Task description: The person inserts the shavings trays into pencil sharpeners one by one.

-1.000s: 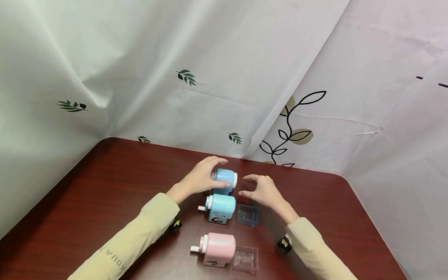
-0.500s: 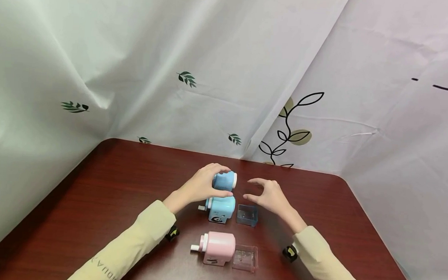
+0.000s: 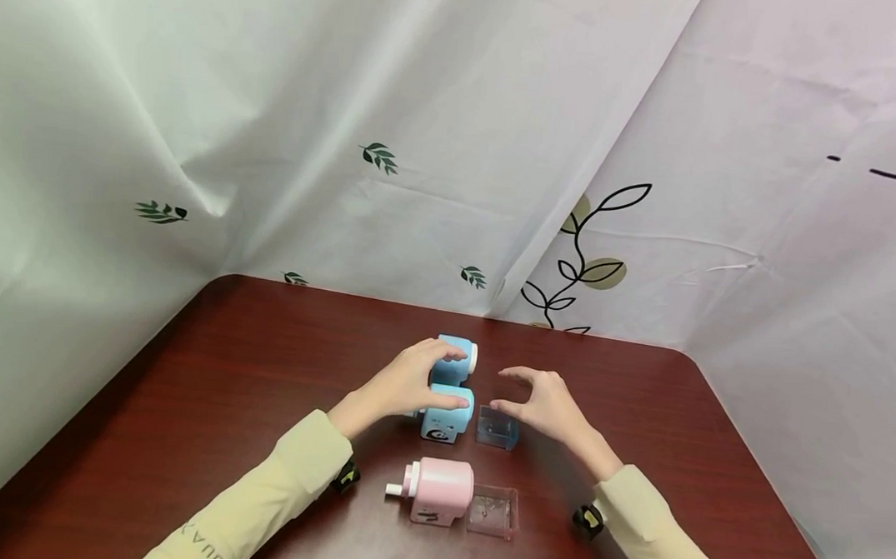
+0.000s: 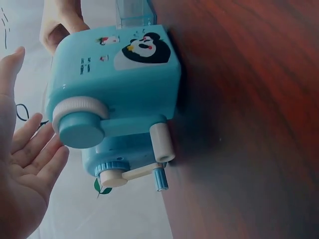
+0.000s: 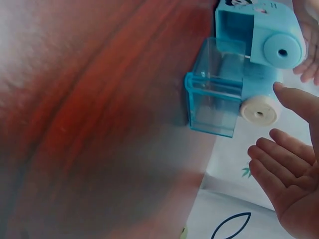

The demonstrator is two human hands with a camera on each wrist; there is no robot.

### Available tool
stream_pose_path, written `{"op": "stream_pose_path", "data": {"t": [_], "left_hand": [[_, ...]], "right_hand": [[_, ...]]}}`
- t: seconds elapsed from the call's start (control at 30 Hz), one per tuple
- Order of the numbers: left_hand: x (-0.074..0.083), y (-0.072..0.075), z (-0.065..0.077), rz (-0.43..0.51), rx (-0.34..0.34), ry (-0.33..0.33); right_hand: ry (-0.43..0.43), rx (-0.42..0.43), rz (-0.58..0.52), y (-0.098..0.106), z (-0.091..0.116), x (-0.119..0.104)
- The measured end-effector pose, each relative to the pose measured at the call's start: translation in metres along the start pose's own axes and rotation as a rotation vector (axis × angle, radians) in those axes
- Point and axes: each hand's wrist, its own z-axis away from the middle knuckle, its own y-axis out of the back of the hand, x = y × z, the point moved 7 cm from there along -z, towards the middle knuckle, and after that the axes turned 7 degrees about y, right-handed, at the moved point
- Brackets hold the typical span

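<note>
My left hand, fingers and thumb spread apart, hovers at the handle side of a light blue crank pencil sharpener with a panda print. In the left wrist view its palm faces the sharpener's crank knob and holds nothing. Behind stands a second blue sharpener, partly covered by the left fingers. My right hand is held in a loose C shape, also holding nothing, just above and right of a clear blue shavings drawer. The right wrist view shows the light blue sharpener's drawer slot hollow.
Nearer to me a pink crank pencil sharpener stands on the dark red wooden table. Its clear pink drawer lies at its right side. A white patterned curtain hangs along the table's far edge and sides.
Both hands have drawn back toward me. The left has moved from around the rear blue sharpener to over the light blue one; the right has shifted nearer and slightly right.
</note>
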Motion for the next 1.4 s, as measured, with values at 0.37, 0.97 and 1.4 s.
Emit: {"op": "stream_pose_path", "data": {"t": [0.37, 0.97, 1.4], "left_hand": [[0.001, -0.011, 0.004, -0.018, -0.03, -0.002], [-0.006, -0.025, 0.012, -0.021, -0.095, 0.047], [-0.007, -0.028, 0.014, -0.015, -0.085, 0.04]], "right_hand": [[0.009, -0.08, -0.025, -0.009, 0.014, -0.002], [-0.023, -0.155, -0.021, -0.02, 0.03, 0.007], [-0.014, -0.148, -0.039, -0.02, 0.032, 0.005]]}}
